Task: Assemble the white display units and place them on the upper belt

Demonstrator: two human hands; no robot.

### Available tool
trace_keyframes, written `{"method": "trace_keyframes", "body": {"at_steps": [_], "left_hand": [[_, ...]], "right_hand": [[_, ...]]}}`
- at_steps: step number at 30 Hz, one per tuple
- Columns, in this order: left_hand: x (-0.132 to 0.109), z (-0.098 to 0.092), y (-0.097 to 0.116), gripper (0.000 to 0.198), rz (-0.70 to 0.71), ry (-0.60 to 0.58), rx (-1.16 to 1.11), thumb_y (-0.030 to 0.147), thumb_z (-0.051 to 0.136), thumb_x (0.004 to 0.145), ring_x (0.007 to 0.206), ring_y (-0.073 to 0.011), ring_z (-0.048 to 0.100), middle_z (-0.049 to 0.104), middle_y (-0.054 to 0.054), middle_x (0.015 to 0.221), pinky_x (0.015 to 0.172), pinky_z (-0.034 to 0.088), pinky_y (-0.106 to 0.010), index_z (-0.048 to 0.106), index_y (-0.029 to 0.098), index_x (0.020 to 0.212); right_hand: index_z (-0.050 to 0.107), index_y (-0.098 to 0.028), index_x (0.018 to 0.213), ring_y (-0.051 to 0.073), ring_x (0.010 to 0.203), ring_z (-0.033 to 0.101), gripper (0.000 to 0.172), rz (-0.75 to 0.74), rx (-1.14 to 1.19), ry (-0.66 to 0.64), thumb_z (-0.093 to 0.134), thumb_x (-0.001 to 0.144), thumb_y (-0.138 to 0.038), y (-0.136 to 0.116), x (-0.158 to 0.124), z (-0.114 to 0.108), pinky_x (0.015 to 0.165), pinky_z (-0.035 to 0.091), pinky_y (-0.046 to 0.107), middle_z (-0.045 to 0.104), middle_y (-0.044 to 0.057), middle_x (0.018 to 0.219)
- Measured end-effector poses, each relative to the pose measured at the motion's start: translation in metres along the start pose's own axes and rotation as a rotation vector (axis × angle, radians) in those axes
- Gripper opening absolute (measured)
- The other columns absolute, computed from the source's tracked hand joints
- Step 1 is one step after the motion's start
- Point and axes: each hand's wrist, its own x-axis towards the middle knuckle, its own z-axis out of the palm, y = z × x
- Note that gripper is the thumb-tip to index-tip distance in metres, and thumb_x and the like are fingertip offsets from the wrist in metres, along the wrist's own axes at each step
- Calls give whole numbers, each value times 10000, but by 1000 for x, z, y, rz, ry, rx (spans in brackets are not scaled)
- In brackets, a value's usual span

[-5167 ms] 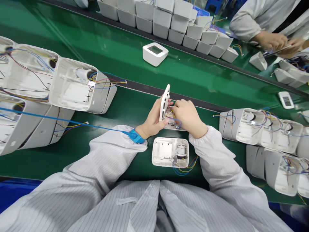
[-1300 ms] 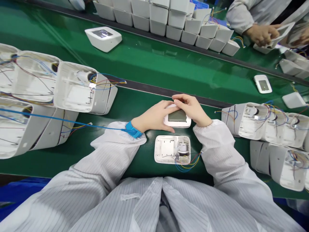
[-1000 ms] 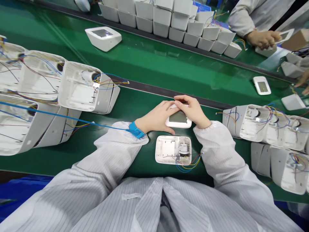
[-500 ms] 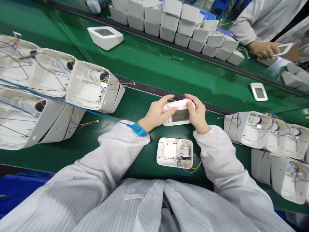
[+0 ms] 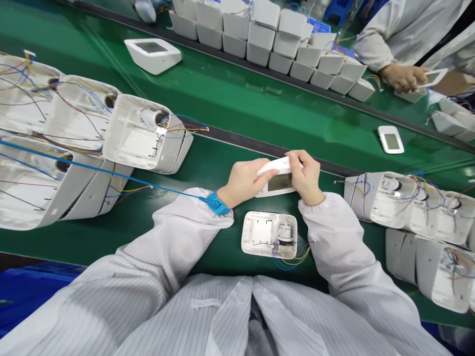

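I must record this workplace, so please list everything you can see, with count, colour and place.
Held device: one, white, dark screen, centre
Open shell: one, white, nearer the body
Black rails: two, crossing diagonally
Open housings: several, white, left and right
Stacked housings: many, greyish white, beyond far rail
Wires: many, multicoloured, around shell and housings
Screened devices: two, white, between rails
Work surfaces: several, green, underneath
Blue items: several, lower left, top
Another person's hand: one, white sleeve, upper right, on white panel
Wrist strap: one, blue, left wrist
Striped coat: one, white, bottom
Left hand: one, held device's left
Right hand: one, held device's right
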Motion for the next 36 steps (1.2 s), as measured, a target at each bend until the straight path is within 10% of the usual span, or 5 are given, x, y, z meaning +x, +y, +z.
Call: {"method": "trace_keyframes", "body": {"at_steps": [17,24,29,36], "left_hand": [[2,13,-19,413,-226,158,-263,507,540,925,764,-182,685,758,-55,861,678,490,-266,742,148,952],[7,14,-30,513,-234,293,-379,598,482,941,826,-187,677,745,-73,921,736,511,-289,714,143,989],[9,16,-38,572,-248,352,-449,630,364,973,943,-203,664,714,-100,1041,840,526,-330,651,154,1111],[6,15,-40,874,26,278,-250,698,657,772,1322,-322,487,453,-167,1466,1076,425,-437,374,224,1451]], "right_hand": [[679,-179,1193,309,957,712,724,5,-209,-145,352,908,-758,22,0,5,825,550,416,756,122,1044],[620,-190,1277,269,1175,636,735,48,120,-40,380,892,-769,27,0,14,1004,508,424,682,119,1260],[684,-165,1032,279,899,705,620,107,201,-222,668,750,-717,31,-3,22,837,572,441,749,104,992],[652,-231,1140,265,1000,670,498,-274,6,84,710,802,-591,22,-5,12,909,543,435,717,87,1078]]}}
